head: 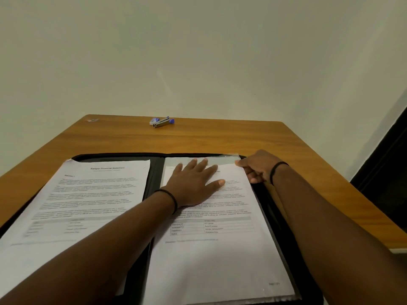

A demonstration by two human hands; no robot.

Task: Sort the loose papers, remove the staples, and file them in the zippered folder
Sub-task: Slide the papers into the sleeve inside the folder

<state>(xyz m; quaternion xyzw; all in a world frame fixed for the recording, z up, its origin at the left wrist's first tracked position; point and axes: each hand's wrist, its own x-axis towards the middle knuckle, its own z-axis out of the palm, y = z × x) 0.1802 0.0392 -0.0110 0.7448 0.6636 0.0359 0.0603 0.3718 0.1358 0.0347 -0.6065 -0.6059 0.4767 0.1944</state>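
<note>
Left hand (193, 179): laid flat, palm down, fingers straight and slightly spread, pressing on the upper half of the right-hand sheet (220, 249). A dark band sits at its wrist. The forearm crosses diagonally from the near left, passing over the folder's spine.

Right hand (256, 167): just to the right of the left hand, at the far right corner of the same sheet. Its fingers are curled, with the fingertips pinching the corner of that sheet against the edge of a clear plastic sleeve (202, 160). A dark band sits at this wrist too.

Beneath both hands: a black zippered folder (277, 216), lying open and flat. Its right half holds the clear sleeve, whose top strip shows just beyond the fingertips of the left hand. The printed sheet lies on that sleeve; whether it is partly inside cannot be told. It carries paragraphs and a small table.

To the left of the left hand, across the spine: the folder's left half holds a second printed sheet (88, 194), headed "Sample Financial Statement", lying slightly askew.

Well beyond both hands, near the far edge of the wooden table (220, 137): a staple remover (161, 122) with blue grips, apart from the folder.
</note>
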